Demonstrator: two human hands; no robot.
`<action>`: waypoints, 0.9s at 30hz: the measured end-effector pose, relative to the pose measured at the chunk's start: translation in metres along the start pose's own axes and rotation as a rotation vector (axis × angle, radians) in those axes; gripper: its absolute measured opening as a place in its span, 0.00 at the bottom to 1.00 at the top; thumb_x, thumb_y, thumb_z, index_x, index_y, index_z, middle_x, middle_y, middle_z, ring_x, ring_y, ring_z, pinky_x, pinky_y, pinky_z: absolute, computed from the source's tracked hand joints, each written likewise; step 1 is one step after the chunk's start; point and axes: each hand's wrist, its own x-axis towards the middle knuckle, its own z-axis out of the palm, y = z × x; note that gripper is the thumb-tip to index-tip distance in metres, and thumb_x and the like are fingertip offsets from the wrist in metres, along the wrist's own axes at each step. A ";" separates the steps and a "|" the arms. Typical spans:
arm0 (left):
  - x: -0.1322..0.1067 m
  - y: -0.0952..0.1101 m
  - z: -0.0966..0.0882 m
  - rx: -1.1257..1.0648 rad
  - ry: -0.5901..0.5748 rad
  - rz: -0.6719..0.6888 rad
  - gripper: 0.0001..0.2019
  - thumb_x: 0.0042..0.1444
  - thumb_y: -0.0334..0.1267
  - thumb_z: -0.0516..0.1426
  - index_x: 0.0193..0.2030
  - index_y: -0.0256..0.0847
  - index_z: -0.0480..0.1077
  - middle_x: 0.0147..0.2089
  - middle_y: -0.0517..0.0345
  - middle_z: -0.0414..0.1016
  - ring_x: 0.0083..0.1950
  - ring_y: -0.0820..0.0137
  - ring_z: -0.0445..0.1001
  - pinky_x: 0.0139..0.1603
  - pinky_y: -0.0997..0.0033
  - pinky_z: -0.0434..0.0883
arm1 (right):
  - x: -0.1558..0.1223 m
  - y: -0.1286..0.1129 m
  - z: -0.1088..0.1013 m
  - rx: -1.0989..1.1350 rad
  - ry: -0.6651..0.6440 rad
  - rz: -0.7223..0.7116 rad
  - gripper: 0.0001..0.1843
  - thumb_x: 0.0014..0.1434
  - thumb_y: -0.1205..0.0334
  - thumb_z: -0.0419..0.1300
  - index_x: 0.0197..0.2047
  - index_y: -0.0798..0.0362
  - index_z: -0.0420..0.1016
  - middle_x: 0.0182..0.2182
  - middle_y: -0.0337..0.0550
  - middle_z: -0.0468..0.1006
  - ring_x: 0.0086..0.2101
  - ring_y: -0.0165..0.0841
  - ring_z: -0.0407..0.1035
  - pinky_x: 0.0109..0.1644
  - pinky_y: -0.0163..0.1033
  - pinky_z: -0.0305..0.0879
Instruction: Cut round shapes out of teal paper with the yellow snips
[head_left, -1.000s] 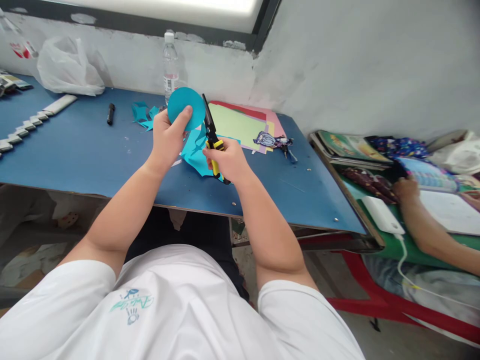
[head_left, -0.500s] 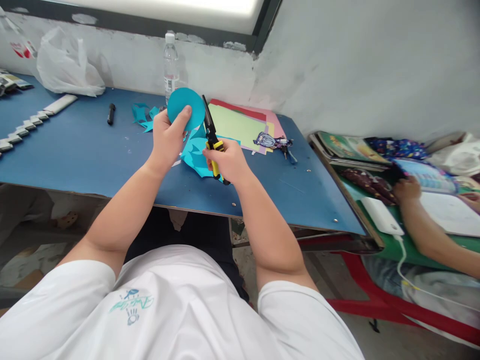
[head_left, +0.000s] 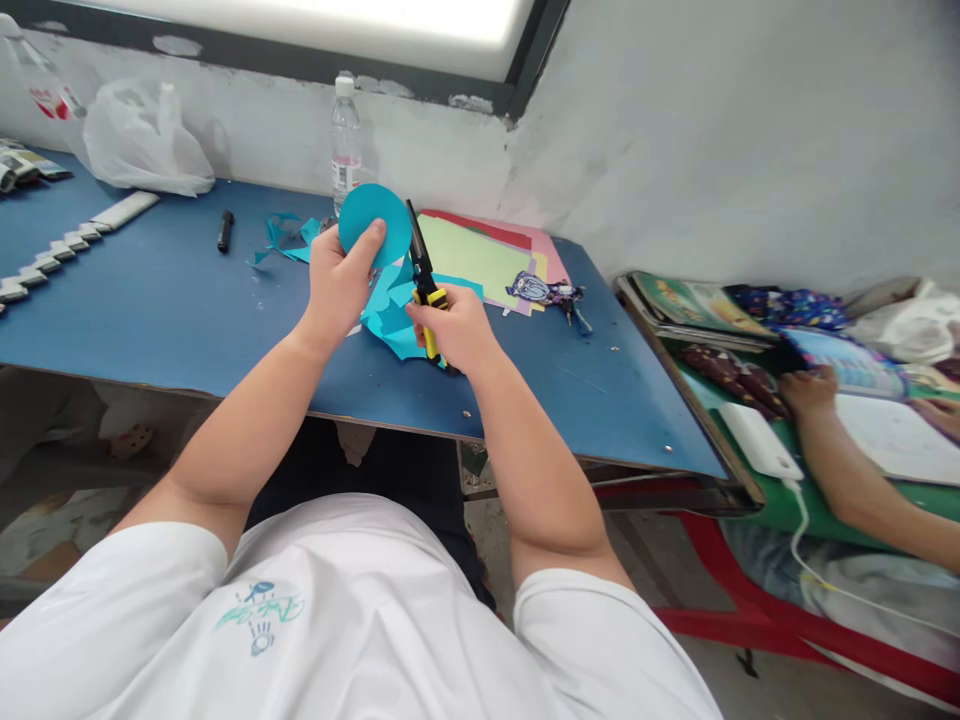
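Observation:
My left hand pinches a round teal paper disc, held upright above the blue table. My right hand is closed round the yellow handles of a pair of scissors, whose black blades point up along the disc's right edge. Under both hands lies a teal paper offcut with a curved cut-out.
Coloured paper sheets lie behind the hands, a keychain figure beside them. A water bottle, black marker, teal scraps, plastic bag and folded white strips sit further back. Another person's hand rests on the right desk.
The view has shifted slightly; both hands keep their grips on the disc and scissors with hardly any movement.

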 end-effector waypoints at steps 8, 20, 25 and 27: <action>-0.005 0.001 0.000 0.062 0.034 -0.062 0.35 0.78 0.56 0.69 0.28 0.44 0.55 0.28 0.64 0.49 0.25 0.75 0.57 0.27 0.69 0.58 | -0.002 -0.004 0.000 -0.006 -0.001 0.012 0.14 0.61 0.55 0.72 0.30 0.45 0.72 0.23 0.38 0.76 0.24 0.37 0.72 0.30 0.44 0.68; -0.003 0.015 0.006 0.087 0.093 -0.191 0.31 0.82 0.37 0.66 0.28 0.42 0.55 0.28 0.64 0.51 0.25 0.77 0.56 0.27 0.73 0.58 | -0.002 -0.007 0.001 -0.019 0.028 0.037 0.15 0.61 0.60 0.70 0.26 0.45 0.70 0.21 0.37 0.75 0.21 0.35 0.71 0.27 0.42 0.69; -0.004 0.016 0.007 0.079 0.139 -0.212 0.31 0.83 0.40 0.66 0.29 0.43 0.54 0.29 0.64 0.48 0.25 0.77 0.56 0.27 0.73 0.57 | -0.004 -0.011 0.001 -0.020 0.030 0.051 0.15 0.62 0.61 0.69 0.27 0.45 0.71 0.21 0.37 0.75 0.21 0.35 0.71 0.27 0.42 0.68; -0.004 0.019 0.008 0.062 0.164 -0.220 0.31 0.83 0.38 0.66 0.30 0.44 0.54 0.30 0.64 0.48 0.26 0.76 0.58 0.28 0.73 0.59 | -0.005 -0.011 0.000 -0.024 0.031 0.065 0.15 0.63 0.60 0.69 0.27 0.45 0.71 0.21 0.37 0.76 0.21 0.35 0.72 0.27 0.42 0.69</action>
